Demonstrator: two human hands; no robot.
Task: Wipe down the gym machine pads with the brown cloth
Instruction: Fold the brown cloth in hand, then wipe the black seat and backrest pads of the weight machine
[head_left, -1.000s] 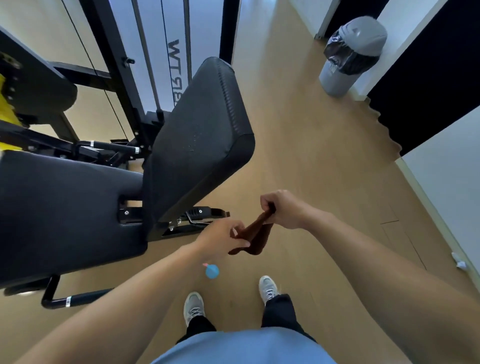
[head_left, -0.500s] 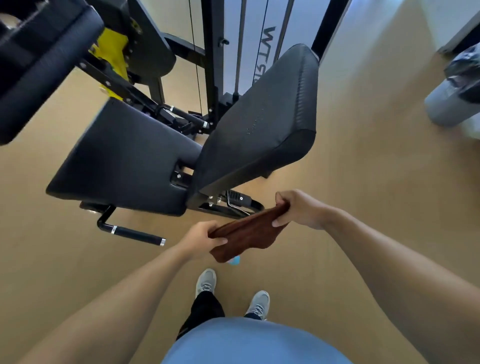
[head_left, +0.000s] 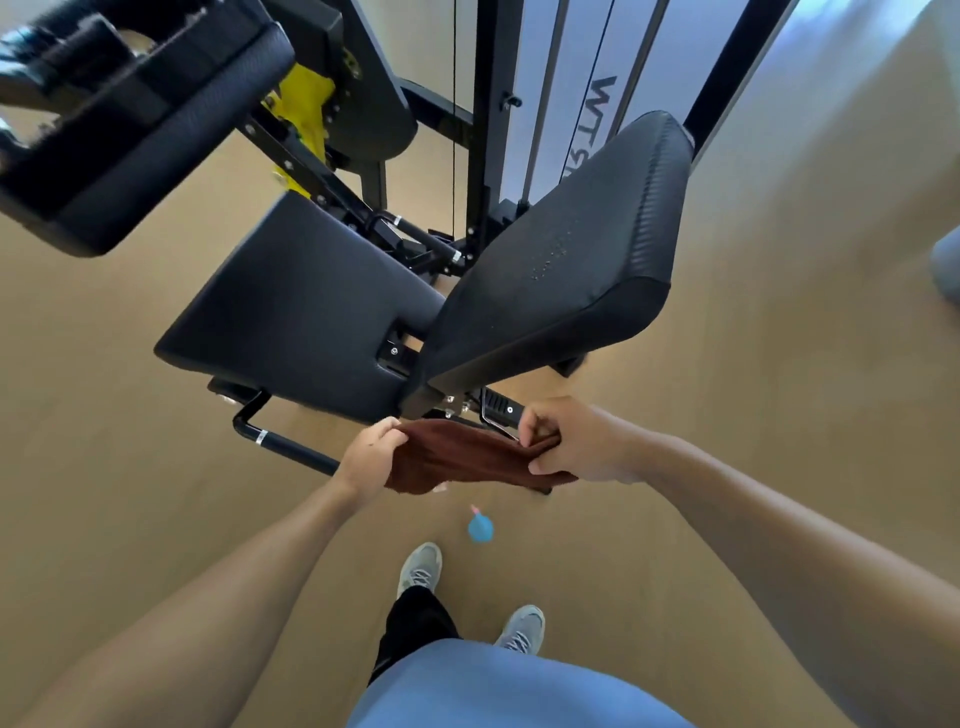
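Now, cloth: the brown cloth (head_left: 470, 457) is stretched between both hands in the air, just below the near end of the machine's pads and above the wooden floor (head_left: 753, 312).
Left hand: the left hand (head_left: 371, 457) grips the cloth's left end, fingers curled over its top edge, thumb underneath; the cloth runs out rightward from this grip.
Right hand: the right hand (head_left: 574, 441) pinches the right end, thumb and curled fingers closed on a bunched fold; a short tail of cloth hangs out below the thumb.
Sag: the middle of the cloth droops slightly between the two grips, its lower left corner hanging beneath the left hand.
Seat pad: the black seat pad (head_left: 306, 306) lies flat just beyond the left hand, not touched by the cloth.
Back pad: the black back pad (head_left: 566, 260) tilts up and away, its lower end close above the cloth; whether they touch cannot be told.
Upper pad: another black pad (head_left: 130, 135) sits at the top left, blurred.
Handle: a black handle bar (head_left: 283, 447) runs under the seat pad towards the left hand.
Floor: a small blue object (head_left: 480, 529) lies just ahead of the grey shoes (head_left: 420, 566).
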